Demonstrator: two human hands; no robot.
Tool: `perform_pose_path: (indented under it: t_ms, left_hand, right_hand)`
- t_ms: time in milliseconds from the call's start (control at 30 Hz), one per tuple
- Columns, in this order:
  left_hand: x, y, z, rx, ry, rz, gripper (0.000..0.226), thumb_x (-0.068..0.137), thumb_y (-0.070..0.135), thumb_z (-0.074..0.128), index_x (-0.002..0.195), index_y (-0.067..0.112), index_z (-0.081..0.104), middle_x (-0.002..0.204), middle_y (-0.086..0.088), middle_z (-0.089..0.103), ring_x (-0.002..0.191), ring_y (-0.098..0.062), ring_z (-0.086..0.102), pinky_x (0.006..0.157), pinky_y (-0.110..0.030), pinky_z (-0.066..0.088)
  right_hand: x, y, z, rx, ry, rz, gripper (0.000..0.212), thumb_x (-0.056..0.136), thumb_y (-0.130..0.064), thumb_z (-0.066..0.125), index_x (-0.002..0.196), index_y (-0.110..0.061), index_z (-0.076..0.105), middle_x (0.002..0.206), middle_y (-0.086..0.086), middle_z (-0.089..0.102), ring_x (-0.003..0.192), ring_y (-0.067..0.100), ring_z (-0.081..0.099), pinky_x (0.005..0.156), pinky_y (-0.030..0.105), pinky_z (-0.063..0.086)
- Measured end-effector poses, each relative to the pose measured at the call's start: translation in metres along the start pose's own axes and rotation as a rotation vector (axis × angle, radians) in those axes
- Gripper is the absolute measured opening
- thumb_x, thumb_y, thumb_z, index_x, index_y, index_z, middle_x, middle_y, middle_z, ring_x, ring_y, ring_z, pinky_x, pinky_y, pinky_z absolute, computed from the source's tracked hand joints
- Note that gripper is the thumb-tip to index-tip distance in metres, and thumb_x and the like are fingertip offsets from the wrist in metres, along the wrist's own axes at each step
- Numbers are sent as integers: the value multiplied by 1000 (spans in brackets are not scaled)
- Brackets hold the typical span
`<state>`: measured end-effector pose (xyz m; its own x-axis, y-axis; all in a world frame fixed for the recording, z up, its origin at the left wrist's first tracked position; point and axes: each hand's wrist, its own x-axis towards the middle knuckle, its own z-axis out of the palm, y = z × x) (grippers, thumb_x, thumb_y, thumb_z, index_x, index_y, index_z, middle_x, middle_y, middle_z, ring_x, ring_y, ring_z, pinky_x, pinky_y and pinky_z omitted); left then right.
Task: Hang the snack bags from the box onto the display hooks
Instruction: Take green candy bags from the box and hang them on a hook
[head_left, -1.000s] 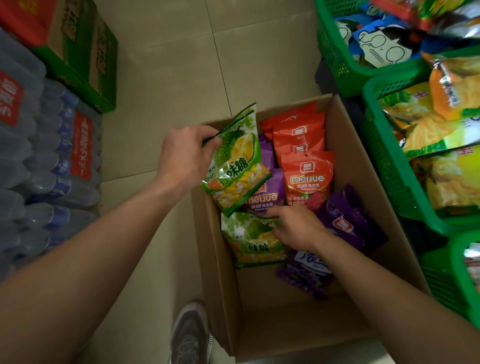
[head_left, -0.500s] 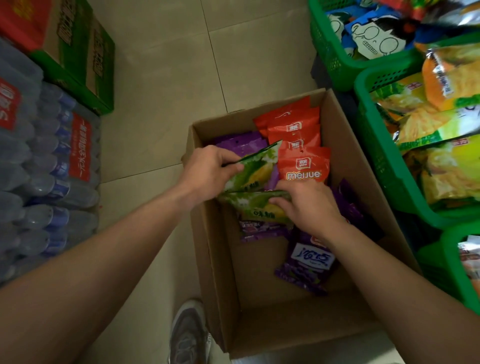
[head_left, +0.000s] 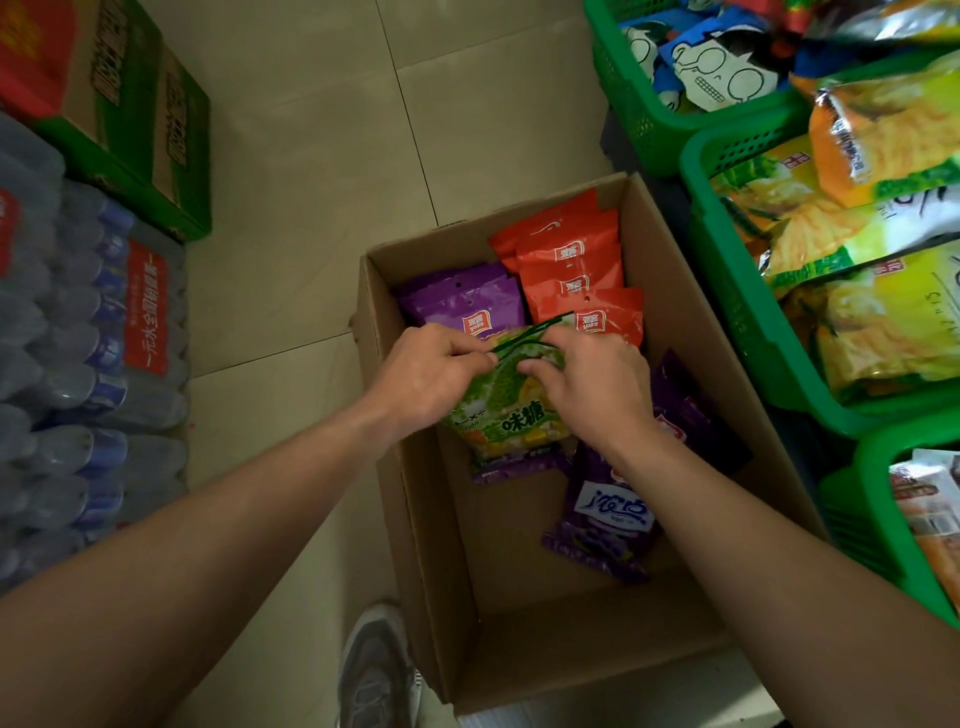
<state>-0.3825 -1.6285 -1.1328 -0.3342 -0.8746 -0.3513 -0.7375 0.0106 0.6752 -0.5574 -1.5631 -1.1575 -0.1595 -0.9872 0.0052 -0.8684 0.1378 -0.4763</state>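
The green bags (head_left: 511, 402) are pinched at their top edges by the left hand (head_left: 428, 376) and right hand (head_left: 589, 387) above the box (head_left: 670, 260).

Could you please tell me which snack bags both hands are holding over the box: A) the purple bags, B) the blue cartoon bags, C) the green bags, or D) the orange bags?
C: the left hand and the right hand both pinch the top edge of the green bags over the cardboard box.

Green bag (head_left: 511, 413) — "味糖" (partly covered)
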Motion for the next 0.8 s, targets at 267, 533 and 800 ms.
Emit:
perform_pose_path:
  t_ms: [267, 533, 800]
  left_hand:
    - [-9, 7, 5, 278, -21, 231, 23, 92, 45, 60, 100, 29, 75, 83, 12, 72, 73, -2, 63, 64, -28, 50]
    - [-12, 6, 4, 363, 86, 227, 15, 92, 33, 64, 104, 28, 73, 87, 9, 72, 76, -8, 60, 65, -26, 46]
    - [-16, 8, -7, 407, 25, 280, 18, 93, 32, 63, 107, 25, 73, 91, 5, 74, 84, -16, 66, 69, -30, 50]
  right_hand:
    - [1, -2, -6, 39, -10, 83, 27, 90, -49, 64, 104, -28, 71, 81, 1, 71, 77, 26, 67, 64, 34, 52]
    - [-1, -1, -8, 42, 18, 79, 31, 86, -59, 64, 99, -31, 69, 79, -7, 69, 78, 20, 66, 61, 31, 48]
    - [-16, 9, -23, 157, 20, 242, 36, 80, -57, 72, 103, -33, 61, 91, -16, 65, 83, 9, 63, 68, 34, 55]
